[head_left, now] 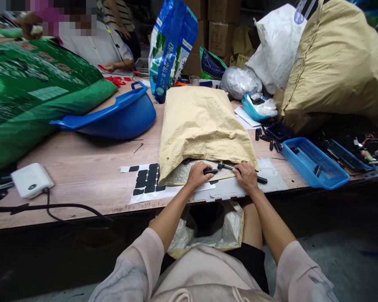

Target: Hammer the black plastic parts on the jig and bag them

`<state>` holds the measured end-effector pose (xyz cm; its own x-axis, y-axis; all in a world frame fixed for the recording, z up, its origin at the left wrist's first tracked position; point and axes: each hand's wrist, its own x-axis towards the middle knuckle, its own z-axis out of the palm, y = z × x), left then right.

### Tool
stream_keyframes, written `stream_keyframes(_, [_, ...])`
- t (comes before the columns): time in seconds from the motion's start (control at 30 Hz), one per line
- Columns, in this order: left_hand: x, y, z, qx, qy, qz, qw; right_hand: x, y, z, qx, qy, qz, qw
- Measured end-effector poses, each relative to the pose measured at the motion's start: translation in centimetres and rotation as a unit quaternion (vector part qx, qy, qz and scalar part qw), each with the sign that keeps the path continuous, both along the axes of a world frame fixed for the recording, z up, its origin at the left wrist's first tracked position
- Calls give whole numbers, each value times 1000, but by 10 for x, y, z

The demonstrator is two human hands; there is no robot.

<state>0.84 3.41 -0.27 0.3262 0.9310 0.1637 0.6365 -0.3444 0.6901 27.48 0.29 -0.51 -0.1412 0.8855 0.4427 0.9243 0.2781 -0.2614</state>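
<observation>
My left hand point(199, 175) is closed on a small black tube-like piece point(211, 171) at the open mouth of a large tan woven sack point(204, 121). Within my right hand point(247, 178) is a slim rod point(228, 166) with a silvery shaft and black parts; a black end point(262, 180) sticks out on the hand's right side. The sack lies on its side with its silvery lining showing. Under my hands is a grey-white flat board point(227, 191). A white sheet with black rounded-square stickers point(150, 178) lies left of my left hand.
A blue scoop-shaped basin point(122, 113) and a green sack point(34, 92) stand left. At right are a blue basket point(315, 163), small black pieces point(264, 137) and a big tan sack point(337, 63). An open sack point(236, 228) hangs at my lap. A co-worker's hand point(121, 65) shows beyond.
</observation>
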Motion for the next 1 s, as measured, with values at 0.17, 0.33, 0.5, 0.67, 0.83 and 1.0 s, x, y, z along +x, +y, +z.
stream_keyframes(0.17, [0, 3, 1, -11, 2, 2, 1000, -2, -5, 8, -15, 20, -18, 1000])
stream_keyframes(0.33, [2, 4, 3, -19, 5, 6, 1000, -5, -11, 20, -22, 53, -1, 998])
stream_keyframes(0.5, [3, 3, 5, -28, 2, 11, 1000, -11, -18, 34, -50, 65, 16, 996])
stream_keyframes(0.67, [4, 2, 5, -35, -7, 22, 999, -16, -23, 40, -54, 65, 36, 996])
stream_keyframes(0.83, [6, 2, 4, -31, -11, 26, 999, -18, -27, 36, -68, 48, 34, 996])
stream_keyframes(1.0, [7, 2, 5, -30, -11, 23, 999, -25, -25, 43, -61, 76, 41, 994])
